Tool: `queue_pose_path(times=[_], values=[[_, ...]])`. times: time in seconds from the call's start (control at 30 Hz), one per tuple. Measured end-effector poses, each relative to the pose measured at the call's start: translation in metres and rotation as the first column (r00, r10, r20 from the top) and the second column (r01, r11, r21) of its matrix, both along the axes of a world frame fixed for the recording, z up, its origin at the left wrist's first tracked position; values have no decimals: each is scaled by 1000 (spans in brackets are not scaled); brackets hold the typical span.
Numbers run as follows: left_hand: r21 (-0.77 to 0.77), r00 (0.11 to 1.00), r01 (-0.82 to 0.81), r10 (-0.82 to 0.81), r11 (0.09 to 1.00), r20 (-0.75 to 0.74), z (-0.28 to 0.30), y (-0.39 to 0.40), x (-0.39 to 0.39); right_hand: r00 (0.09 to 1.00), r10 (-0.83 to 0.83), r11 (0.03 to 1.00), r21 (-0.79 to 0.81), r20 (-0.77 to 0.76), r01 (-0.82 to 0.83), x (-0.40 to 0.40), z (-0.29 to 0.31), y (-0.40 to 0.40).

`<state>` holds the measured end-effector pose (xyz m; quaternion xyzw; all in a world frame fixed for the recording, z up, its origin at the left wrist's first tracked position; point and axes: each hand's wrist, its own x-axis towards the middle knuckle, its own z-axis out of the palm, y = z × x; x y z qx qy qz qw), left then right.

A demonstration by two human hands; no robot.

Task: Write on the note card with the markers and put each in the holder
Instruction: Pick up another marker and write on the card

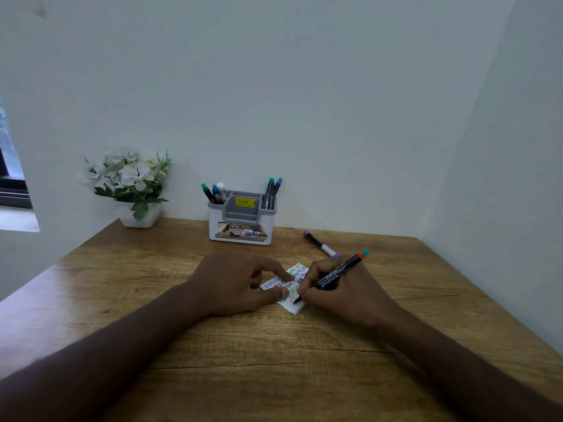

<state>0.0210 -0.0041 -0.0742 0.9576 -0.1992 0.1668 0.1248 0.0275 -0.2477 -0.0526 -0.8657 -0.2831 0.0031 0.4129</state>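
Observation:
A small white note card [294, 295] covered in coloured writing lies on the wooden table [213, 354] in front of me. My left hand [234, 281] presses it down with forefinger and thumb. My right hand [341, 292] grips a black marker [338, 274] with a green and red end, its tip touching the card. A white and grey holder [242, 220] stands at the back against the wall, with several markers upright in its left and right compartments. Another black marker [320, 243] with a purple cap lies loose on the table behind my right hand.
A white pot of artificial white flowers [134, 184] stands at the table's back left corner. Walls close in the table at the back and on the right. A window edge [12, 184] shows at the far left.

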Motion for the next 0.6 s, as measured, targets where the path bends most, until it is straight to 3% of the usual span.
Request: queue_pose_path(times=[0.6], values=[[1, 1000, -11, 11, 1000, -8, -1, 0, 1, 999, 23, 1000, -1, -39, -23, -1, -1, 0]])
